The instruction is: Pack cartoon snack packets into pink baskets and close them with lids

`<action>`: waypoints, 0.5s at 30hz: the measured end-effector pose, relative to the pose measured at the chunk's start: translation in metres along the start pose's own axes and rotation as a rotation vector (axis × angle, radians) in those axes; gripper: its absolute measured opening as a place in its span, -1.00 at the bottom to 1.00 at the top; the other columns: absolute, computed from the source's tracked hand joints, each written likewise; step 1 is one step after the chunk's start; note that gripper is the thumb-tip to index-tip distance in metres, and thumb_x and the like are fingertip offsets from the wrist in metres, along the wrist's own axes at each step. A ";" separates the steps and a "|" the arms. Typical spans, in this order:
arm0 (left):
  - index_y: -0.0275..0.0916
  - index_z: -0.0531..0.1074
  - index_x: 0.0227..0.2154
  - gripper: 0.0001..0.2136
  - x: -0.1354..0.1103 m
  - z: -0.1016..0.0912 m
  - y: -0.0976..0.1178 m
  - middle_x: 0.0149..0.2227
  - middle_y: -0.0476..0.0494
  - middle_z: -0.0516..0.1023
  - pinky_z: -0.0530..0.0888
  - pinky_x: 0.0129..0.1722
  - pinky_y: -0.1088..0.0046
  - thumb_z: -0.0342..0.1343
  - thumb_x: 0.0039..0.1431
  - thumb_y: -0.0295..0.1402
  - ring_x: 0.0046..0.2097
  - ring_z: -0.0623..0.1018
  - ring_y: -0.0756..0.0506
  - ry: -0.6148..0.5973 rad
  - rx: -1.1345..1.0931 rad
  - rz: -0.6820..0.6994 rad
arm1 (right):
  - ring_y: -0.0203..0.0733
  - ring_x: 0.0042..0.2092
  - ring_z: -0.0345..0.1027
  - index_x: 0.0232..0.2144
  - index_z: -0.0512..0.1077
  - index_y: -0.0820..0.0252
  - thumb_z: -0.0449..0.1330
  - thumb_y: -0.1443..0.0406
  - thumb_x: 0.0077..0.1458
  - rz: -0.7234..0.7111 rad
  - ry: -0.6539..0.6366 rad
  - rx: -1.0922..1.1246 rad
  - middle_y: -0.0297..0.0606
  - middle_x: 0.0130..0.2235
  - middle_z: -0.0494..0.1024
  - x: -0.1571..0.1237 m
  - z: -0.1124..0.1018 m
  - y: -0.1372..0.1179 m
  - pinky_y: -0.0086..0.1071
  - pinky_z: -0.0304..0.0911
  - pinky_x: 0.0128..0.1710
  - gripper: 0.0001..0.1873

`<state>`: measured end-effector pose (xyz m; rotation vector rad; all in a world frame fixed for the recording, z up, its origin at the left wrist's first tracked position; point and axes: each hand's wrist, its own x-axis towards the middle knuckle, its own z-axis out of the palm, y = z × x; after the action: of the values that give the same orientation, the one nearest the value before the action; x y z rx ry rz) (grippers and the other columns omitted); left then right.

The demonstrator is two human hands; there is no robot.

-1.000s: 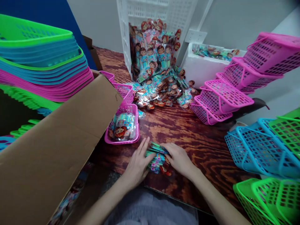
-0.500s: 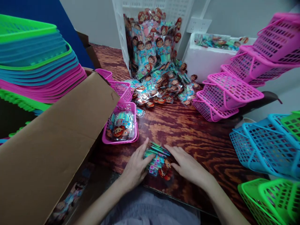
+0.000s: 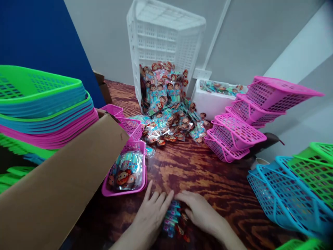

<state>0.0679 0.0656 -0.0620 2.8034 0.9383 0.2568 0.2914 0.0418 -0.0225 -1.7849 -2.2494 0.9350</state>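
A small bunch of clear plastic packets, with blue-green contents and cartoon heads with red-brown hair, lies on the table between my two hands. My left hand has its fingers stretched out and apart, its inner edge against the packets' left side. On the other side, my right hand curls its fingers and thumb round the packets' upper right corner. Left of my hands stands a pink basket, inside which similar packets are lying flat.
A heap of packets spills from a tipped white crate. Stacked pink baskets and blue baskets stand on the right. At left, a cardboard flap rises before nested baskets. A white foam box is behind.
The view has tilted up, so everything sits lower in the picture. My left fingers have straightened and lie flatter beside the packets, while my right hand stays at their right side.
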 end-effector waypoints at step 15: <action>-0.09 0.31 0.20 -0.51 0.012 0.055 -0.012 0.09 -0.25 0.48 0.38 0.15 0.11 0.00 0.22 -0.50 0.08 0.46 -0.27 -0.195 -0.080 -0.078 | 0.07 0.25 0.02 0.12 0.37 0.24 0.02 0.40 0.21 -0.142 0.468 -0.420 0.01 0.16 0.36 0.235 -0.068 -0.027 -0.11 -0.02 0.22 -0.57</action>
<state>0.0823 0.0764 -0.1164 2.6544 0.9655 0.0092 0.2295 0.2803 -0.0183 -1.7196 -2.3158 -0.0008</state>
